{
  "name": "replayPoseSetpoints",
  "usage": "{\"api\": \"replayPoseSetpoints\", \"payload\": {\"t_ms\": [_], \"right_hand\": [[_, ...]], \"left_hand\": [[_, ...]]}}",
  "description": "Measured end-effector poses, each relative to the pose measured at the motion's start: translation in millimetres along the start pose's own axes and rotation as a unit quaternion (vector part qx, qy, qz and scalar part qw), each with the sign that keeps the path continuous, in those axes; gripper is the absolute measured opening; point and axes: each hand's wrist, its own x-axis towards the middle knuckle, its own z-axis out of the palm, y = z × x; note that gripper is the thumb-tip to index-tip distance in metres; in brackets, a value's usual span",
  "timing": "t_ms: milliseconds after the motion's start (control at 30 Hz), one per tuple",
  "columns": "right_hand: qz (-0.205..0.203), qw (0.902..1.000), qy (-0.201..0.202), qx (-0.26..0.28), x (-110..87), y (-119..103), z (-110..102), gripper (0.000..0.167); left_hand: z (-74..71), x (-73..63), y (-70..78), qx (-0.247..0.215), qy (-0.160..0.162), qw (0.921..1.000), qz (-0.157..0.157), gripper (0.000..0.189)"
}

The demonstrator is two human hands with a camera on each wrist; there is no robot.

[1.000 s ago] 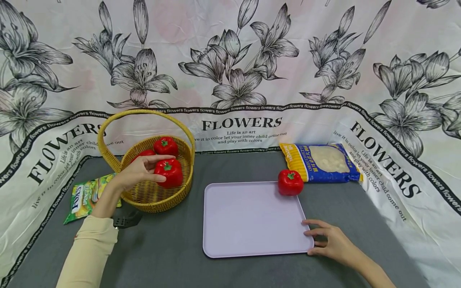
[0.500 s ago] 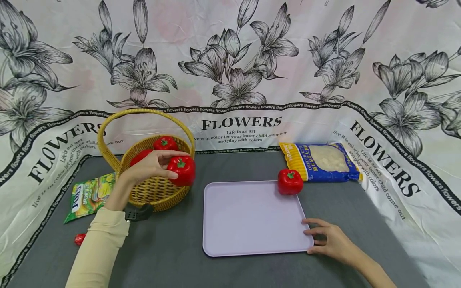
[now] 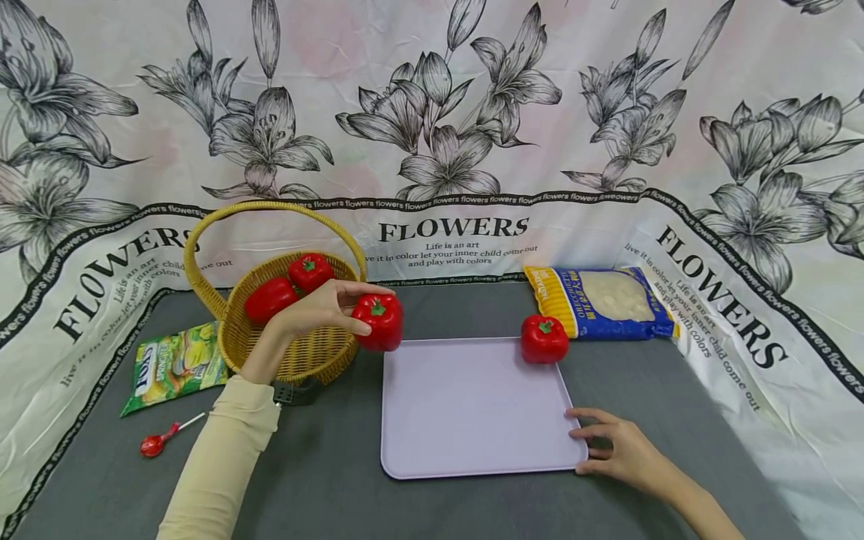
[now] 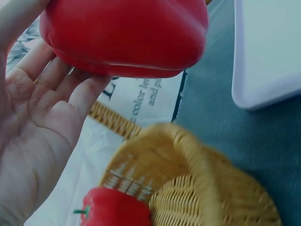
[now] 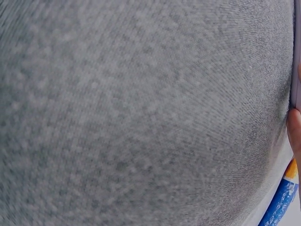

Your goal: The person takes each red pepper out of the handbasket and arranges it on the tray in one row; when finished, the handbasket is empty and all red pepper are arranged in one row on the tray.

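Note:
My left hand (image 3: pixel 327 307) holds a red bell pepper (image 3: pixel 379 322) between thumb and fingers, in the air past the basket's right rim, overlapping the tray's back left corner in the head view. Up close in the left wrist view, the pepper (image 4: pixel 127 35) shows smooth and glossy. Two more red bell peppers (image 3: pixel 270 300) lie in the yellow wicker basket (image 3: pixel 297 367). Another bell pepper (image 3: pixel 544 339) sits at the back right corner of the pale lilac tray (image 3: pixel 479 412). With fingers loosely spread, my right hand (image 3: pixel 624 454) touches the tray's right edge near its front corner.
A blue and yellow pasta bag (image 3: pixel 601 304) lies behind the tray. Left of the basket is a green candy bag (image 3: pixel 177 366), with a red lollipop (image 3: pixel 154 445) in front of it. The basket's tall handle (image 3: pixel 270 206) arches above it. A floral cloth backs the grey table.
My left hand has carried the bell pepper rightward out of the basket to the tray's back left corner. The lollipop has come into view from behind the sleeve. My right hand stays put.

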Motion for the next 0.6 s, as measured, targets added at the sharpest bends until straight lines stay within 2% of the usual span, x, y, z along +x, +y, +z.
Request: {"api": "replayPoseSetpoints", "payload": {"t_ms": [167, 333, 600], "right_hand": [[0.004, 1.0, 0.0, 0.002, -0.4, 1.2, 0.8, 0.044], [0.006, 1.0, 0.001, 0.008, -0.7, 1.5, 1.0, 0.044], [-0.004, 0.9999, 0.003, 0.013, -1.2, 3.6, 1.0, 0.044]], "left_hand": [[10.8, 16.1, -2.8, -0.01, -0.017, 0.9998, -0.004, 0.06], [25.5, 34.7, -6.6, -0.019, -0.037, 0.9991, 0.007, 0.059], [49.9, 63.5, -17.3, -0.023, -0.03, 0.9992, 0.012, 0.056]]}}
